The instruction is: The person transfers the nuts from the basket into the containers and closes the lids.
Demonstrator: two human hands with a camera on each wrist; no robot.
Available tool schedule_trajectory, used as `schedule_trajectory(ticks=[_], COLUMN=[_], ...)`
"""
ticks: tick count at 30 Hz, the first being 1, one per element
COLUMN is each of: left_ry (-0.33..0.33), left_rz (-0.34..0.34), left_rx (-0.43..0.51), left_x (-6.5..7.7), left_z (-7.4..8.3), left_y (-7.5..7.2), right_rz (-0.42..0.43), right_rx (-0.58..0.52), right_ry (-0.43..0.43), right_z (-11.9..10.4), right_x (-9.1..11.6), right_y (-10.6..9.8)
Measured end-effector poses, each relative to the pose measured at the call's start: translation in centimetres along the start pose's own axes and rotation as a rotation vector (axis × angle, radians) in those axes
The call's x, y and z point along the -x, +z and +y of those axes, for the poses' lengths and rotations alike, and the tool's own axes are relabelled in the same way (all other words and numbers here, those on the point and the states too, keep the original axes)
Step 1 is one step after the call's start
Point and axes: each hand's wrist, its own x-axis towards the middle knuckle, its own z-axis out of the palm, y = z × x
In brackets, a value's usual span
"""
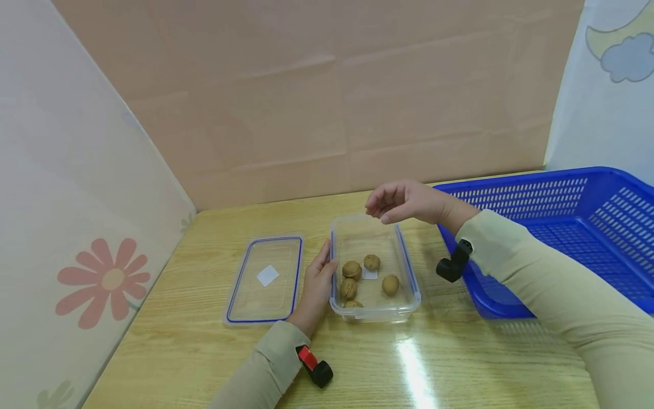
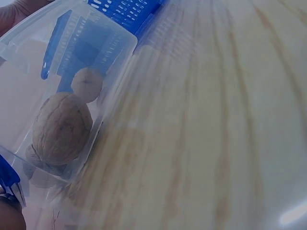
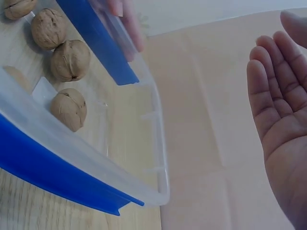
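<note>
Steadying container near surface's far edge: left grip lies unclenched along its left side; right grip, empty, fingers relaxed, hangs near its far end. Walnuts lie in container's near half. Judgement: brace lightly, without tilting; keep right fingers clear of rim.

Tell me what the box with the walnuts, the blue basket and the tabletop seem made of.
Box: probably clear, glossy plastic; wood-like grain shows through its base.
Blue basket: likely moulded plastic, slight sheen, from its even colour and slotted walls.
Tabletop: wood or wood-look laminate, can't say which; it shows grain streaks, and a bright reflection suggests gloss.
</note>
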Motion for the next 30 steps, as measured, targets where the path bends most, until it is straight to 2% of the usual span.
schedule_trajectory(ticks=[10, 20, 30], left_ry=[0.005, -0.02, -0.013], left_rz=[0.002, 0.004, 0.021], left_rx=[0.004, 0.011, 0.036], left_x=[0.1, 0.2, 0.1], left_z=[-0.1, 0.0, 0.0], left_y=[0.0, 0.0, 0.0], right_rz=[0.059, 0.08, 0.129], right_rx=[0.016, -0.066, -0.069], right_ry=[-0.007, -0.082, -0.088], right_z=[-0.3, -0.7, -0.6], right_x=[1.2, 2.6, 4.3], right_y=[-0.8, -1.7, -2.8])
